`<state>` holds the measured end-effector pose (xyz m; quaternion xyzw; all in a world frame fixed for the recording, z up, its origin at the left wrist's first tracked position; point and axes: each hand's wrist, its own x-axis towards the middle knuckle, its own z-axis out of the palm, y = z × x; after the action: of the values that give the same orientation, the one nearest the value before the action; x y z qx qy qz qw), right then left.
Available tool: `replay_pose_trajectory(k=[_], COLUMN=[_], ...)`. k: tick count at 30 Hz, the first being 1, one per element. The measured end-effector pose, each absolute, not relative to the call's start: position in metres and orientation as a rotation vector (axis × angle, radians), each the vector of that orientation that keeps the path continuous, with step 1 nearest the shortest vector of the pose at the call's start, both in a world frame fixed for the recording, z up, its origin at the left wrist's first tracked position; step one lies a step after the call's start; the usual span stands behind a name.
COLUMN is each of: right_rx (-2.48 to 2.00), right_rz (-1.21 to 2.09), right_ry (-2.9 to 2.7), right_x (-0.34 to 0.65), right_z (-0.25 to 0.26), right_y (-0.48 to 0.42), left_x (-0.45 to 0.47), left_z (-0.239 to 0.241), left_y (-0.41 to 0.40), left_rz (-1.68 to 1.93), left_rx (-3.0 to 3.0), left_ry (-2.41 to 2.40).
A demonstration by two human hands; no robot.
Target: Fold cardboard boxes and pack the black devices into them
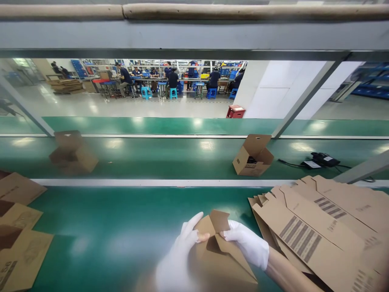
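Note:
A brown cardboard box (225, 267), partly folded, is between my two hands above the green work surface. My left hand (182, 251), in a white glove with the thumb tip bare, is closed on its left side. My right hand (247, 243), gloved the same way, pinches a flap at the upper right of the box. Several flaps stand up or fold inward at the end facing away from me. The lower part of the box is blurred and partly hidden by my left hand.
Flat cardboard boxes (304, 231) lie piled at the right. Opened boxes (22, 251) stand at the left edge. On the belt beyond are an open box (253, 156), a blurred box (73, 154) and black power adapters (325, 159). Metal posts (306, 97) rise behind; people sit farther off.

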<state>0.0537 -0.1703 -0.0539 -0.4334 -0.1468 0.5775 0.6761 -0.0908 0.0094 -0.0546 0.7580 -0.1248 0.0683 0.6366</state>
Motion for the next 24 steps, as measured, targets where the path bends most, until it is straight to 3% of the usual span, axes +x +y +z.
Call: replay_pose_trajectory(k=[12, 17, 24], right_rx=[-1.046, -1.851, -2.591], right_rz=[1.291, 1.413, 1.082], right_ry=[-0.597, -1.181, -1.532], right_x=[0.085, 0.093, 0.053], right_z=[-0.042, -0.003, 0.002], right_y=[-0.181, -0.159, -0.131], left_x=[-0.084, -0.079, -0.077], left_z=[-0.061, -0.058, -0.059], left_y=[0.014, 0.014, 0.013], left_rz=[0.184, 0.172, 0.160], left_rx=[1.755, 1.737, 1.734], left_ry=[-0.355, -0.388, -0.336])
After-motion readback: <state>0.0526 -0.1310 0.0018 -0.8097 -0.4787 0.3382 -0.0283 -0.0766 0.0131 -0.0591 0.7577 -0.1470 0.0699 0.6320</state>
